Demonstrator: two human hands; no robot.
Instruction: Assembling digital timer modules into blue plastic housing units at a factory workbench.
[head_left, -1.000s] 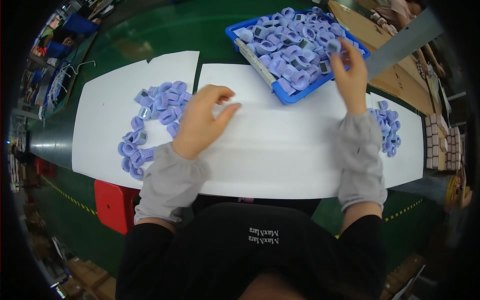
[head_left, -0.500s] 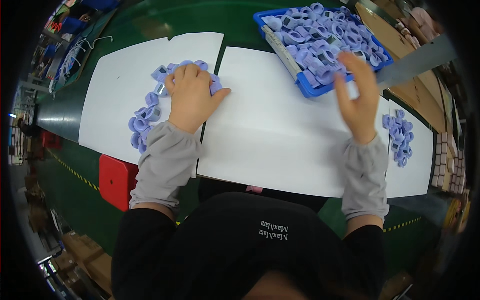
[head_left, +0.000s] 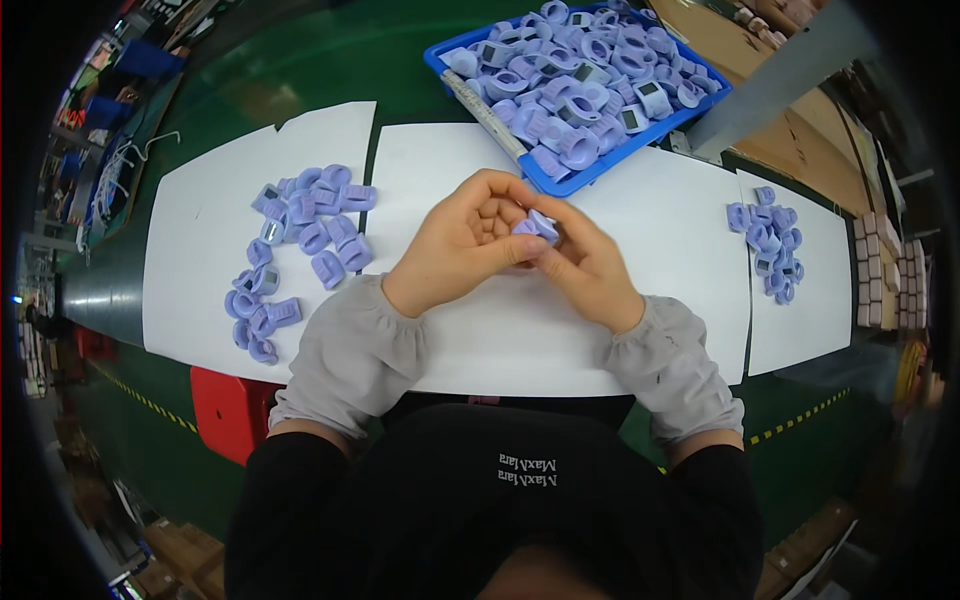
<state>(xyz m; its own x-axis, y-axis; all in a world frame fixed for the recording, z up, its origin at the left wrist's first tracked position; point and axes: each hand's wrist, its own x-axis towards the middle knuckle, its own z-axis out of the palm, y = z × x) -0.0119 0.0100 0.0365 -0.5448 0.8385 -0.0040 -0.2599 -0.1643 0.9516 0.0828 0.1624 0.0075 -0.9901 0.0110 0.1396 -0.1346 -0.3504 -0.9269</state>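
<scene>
Furthest left of the fingers, below the worktop's edge, sits a red stool (head_left: 228, 412); above it, left of the left fingers, a loose cluster of lavender ring-shaped pieces (head_left: 302, 208), some with small grey windows, lies on the white-covered worktop (head_left: 480, 345). The left hand (head_left: 450, 250) is curved inward, thumb and index finger nearly closed on one lavender piece (head_left: 537, 226), the other fingers loosely curled with a gap behind. That piece is held between the two hands, above the worktop. The right hand (head_left: 595, 268) grips its other side, thumb and forefinger drawn together; its remaining fingers are mostly hidden. Just beyond the fingers, slightly to the right, a blue tray (head_left: 650, 141) is heaped with similar pieces. Further right of the fingers come a grey post (head_left: 775, 95), a smaller lavender cluster (head_left: 765, 240) and stacked pale blocks (head_left: 873, 275).
</scene>
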